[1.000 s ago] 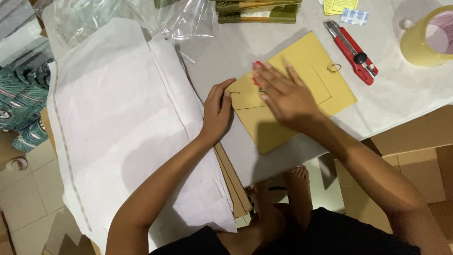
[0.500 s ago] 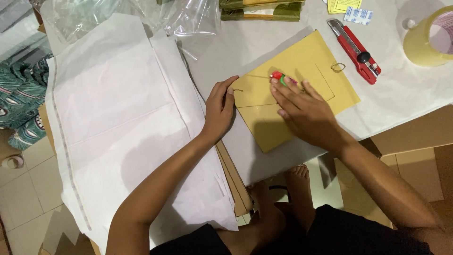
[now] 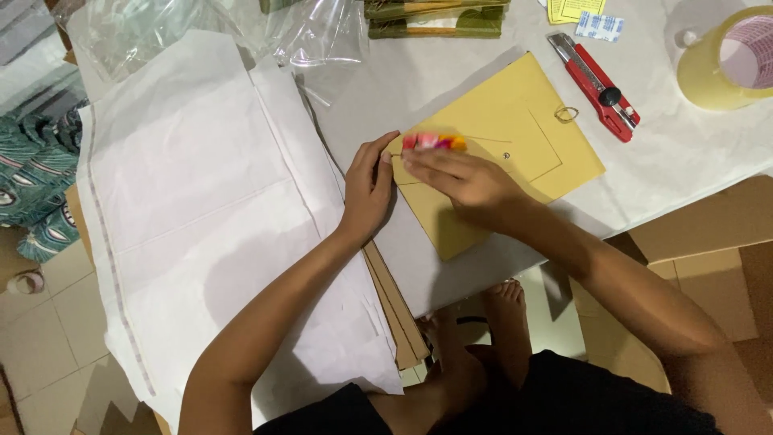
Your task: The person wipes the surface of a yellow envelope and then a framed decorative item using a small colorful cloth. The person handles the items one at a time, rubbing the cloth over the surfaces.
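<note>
While left hand point(image 3: 369, 187) lies flat, open, pinning yellow card point(image 3: 515, 153) near worktop's front edge, right hand point(image 3: 463, 179) pinches small colourful piece point(image 3: 433, 142); card may skid (weak pinning).

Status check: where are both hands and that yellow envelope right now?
Left hand flat on flat yellow paper envelope, pinning its left edge. Right hand pressing small red-and-orange object onto it. Red utility knife lies apart, nothing obstructing.

White table point(image 3: 684, 173) — yellow envelope point(image 3: 515, 161), red cutter point(image 3: 596, 84), tape roll point(image 3: 725, 60)

Both hands point(image 3: 419, 181) press yellow envelope point(image 3: 515, 137) w/ colourful item point(image 3: 433, 142).
</note>
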